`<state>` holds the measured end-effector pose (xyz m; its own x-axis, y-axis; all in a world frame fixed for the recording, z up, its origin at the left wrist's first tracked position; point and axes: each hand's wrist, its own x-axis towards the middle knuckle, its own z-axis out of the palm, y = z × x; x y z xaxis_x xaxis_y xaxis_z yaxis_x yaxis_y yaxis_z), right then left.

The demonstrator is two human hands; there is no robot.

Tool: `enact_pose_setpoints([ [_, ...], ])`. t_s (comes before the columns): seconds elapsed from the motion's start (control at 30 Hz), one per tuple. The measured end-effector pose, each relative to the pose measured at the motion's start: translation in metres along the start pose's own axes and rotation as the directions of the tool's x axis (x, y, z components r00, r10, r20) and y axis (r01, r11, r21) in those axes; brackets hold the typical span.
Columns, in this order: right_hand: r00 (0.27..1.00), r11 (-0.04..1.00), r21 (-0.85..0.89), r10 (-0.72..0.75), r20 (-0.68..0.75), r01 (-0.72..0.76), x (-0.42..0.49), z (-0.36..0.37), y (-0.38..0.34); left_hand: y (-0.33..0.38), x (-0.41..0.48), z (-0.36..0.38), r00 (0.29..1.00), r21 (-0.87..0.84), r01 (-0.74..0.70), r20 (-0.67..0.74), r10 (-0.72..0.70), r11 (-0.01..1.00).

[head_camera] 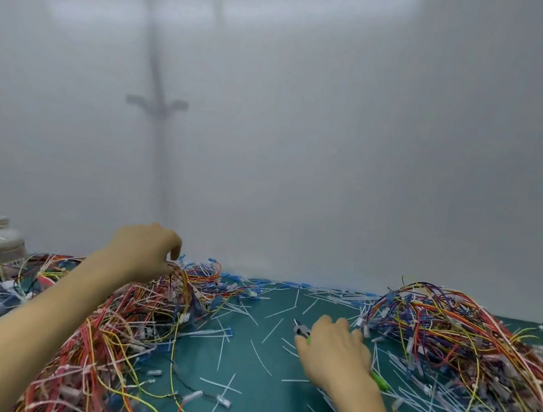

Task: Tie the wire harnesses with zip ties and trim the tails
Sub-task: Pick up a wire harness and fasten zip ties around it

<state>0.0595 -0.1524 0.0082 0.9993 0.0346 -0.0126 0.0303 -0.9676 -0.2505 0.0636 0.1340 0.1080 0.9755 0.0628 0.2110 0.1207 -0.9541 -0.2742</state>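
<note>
The left hand (148,252) is being held curled on top of the left pile of wire harnesses (123,321); whether wires are being pinched cannot be told. Green-handled cutters (300,330) are being gripped by the right hand (334,357), low over the green mat (242,361). White zip-tie tails (272,330) are being shown scattered between that pile and a second harness pile (453,337) at the right.

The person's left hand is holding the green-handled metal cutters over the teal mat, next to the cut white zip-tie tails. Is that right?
Not quite. The head view shows the right hand holding the green-handled metal cutters over the teal mat, next to the cut white zip-tie tails. The left hand is at the heap of coloured wires instead.
</note>
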Motion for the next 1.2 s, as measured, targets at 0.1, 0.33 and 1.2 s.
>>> enact_pose_setpoints([
  [0.1,1.000,0.998,-0.057,0.013,-0.010,-0.014,0.003,0.014,0.001,0.003,0.000,-0.016,0.996,-0.029,0.026,-0.085,-0.028,0.999],
  [0.33,0.998,0.995,-0.103,-0.006,-0.070,-0.001,0.008,0.040,0.004,0.025,-0.006,-0.028,1.000,0.005,0.005,0.015,-0.005,1.000],
  [1.2,0.917,0.407,0.829,-0.278,-0.287,0.383,-0.014,-0.043,-0.023,0.118,-0.030,-0.076,0.952,-0.956,-0.245,-0.269,-0.149,0.161],
])
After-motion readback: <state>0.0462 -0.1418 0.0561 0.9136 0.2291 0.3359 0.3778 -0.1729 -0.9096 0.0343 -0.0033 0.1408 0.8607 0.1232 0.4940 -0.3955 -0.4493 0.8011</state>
